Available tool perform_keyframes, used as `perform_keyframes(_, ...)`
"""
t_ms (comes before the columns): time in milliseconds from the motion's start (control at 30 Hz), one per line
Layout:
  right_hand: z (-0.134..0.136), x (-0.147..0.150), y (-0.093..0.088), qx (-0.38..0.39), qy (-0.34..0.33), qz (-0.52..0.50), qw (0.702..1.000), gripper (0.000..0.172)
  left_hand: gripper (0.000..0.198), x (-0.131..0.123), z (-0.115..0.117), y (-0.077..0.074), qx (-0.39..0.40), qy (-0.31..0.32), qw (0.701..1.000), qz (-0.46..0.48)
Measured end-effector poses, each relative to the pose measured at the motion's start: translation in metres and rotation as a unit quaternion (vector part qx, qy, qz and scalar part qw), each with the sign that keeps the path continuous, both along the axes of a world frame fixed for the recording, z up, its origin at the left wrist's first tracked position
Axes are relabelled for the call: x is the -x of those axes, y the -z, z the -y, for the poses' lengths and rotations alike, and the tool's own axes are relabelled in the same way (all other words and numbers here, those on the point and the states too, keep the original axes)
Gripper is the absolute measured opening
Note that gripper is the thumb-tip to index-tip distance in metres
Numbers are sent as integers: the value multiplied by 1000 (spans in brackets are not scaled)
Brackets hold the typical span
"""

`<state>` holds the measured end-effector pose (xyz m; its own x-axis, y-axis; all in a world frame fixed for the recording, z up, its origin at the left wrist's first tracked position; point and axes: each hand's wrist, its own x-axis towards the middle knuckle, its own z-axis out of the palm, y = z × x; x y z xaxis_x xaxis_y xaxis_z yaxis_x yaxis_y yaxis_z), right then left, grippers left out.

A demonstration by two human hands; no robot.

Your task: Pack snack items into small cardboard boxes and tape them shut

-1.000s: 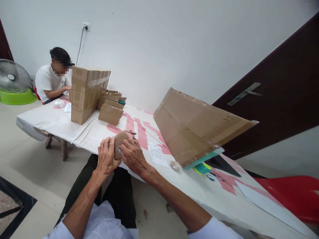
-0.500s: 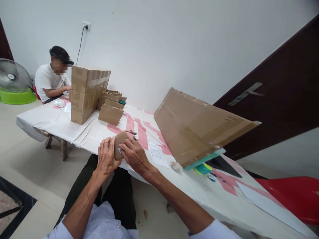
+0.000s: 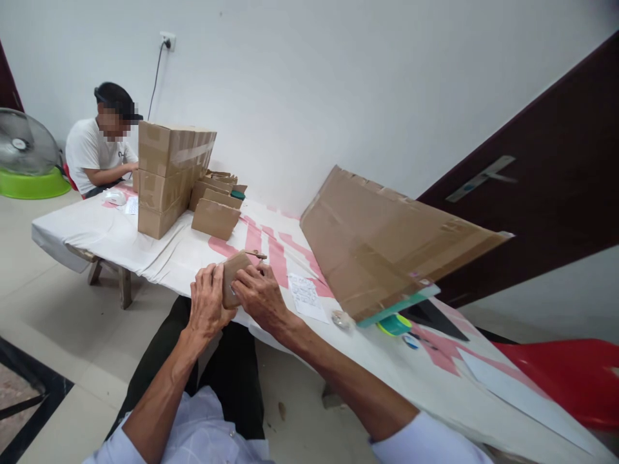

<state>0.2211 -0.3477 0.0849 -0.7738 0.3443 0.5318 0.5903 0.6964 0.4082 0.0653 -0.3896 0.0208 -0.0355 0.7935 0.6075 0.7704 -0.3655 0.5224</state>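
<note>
A small brown cardboard box (image 3: 232, 270) is held up near the table's front edge, tilted, above my lap. My left hand (image 3: 210, 298) wraps round its left side, fingers along the edge and thumb underneath. Against the right face my right hand (image 3: 256, 293) is closed, its curled fingers pressing on the cardboard; what lies under the fingertips is hidden. A thin brown strip (image 3: 255, 254) sticks out just beyond the box's far end; I cannot tell whether it is part of the box.
Stacked cardboard boxes (image 3: 164, 180) and open cardboard pieces (image 3: 216, 218) stand at the left. A large cardboard sheet (image 3: 382, 245) leans at the right, near a roll of tape (image 3: 394, 324) and a written paper (image 3: 307, 296). Another person (image 3: 99, 151) sits at the far left.
Both hands keep their grip on the small box, with the right fingers shifted slightly over its face. The view has tilted a little; the other things stay in place.
</note>
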Motion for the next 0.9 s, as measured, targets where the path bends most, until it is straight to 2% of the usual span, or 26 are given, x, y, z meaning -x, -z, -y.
perform_keyframes(367,-1,0,0,-44,-16,36,998,35,98,1,2,-2,9,3,1000,7)
perform_keyframes(700,4,-14,11,35,-77,-24,996,28,98,3,1,-2,7,8,1000,4)
perform_keyframes(800,13,-19,10,60,-101,-72,990,24,101,3,1,-3,13,6,1000,9)
perform_keyframes(900,21,-26,4,99,-95,-158,978,20,105,6,0,-4,12,4,1000,14)
